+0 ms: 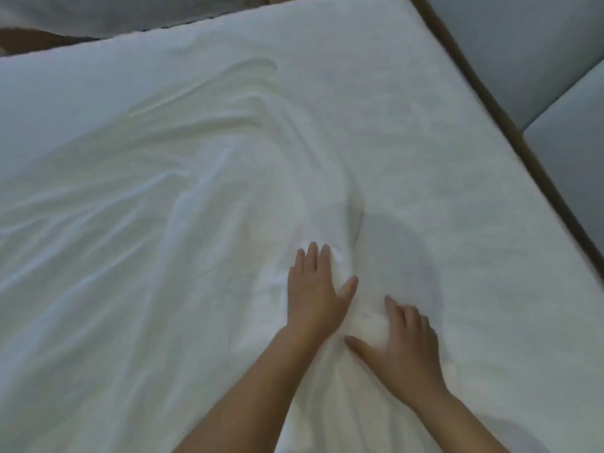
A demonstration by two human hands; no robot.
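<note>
A: Where is the white sheet [196,223]?
B: Spread over the mattress [425,109], wrinkled. Its longest ridge runs from the hands away toward the far left.
A: And the hands?
B: The left hand [315,289] lies flat, fingers straight, pressing the sheet. The right hand [403,341] rests just beside it, fingers bent over a bunched fold; whether it grips cannot be told

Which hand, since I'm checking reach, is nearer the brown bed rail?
Right. The right hand lies closer to the brown bed rail; the left hand presses the sheet farther from it.
</note>
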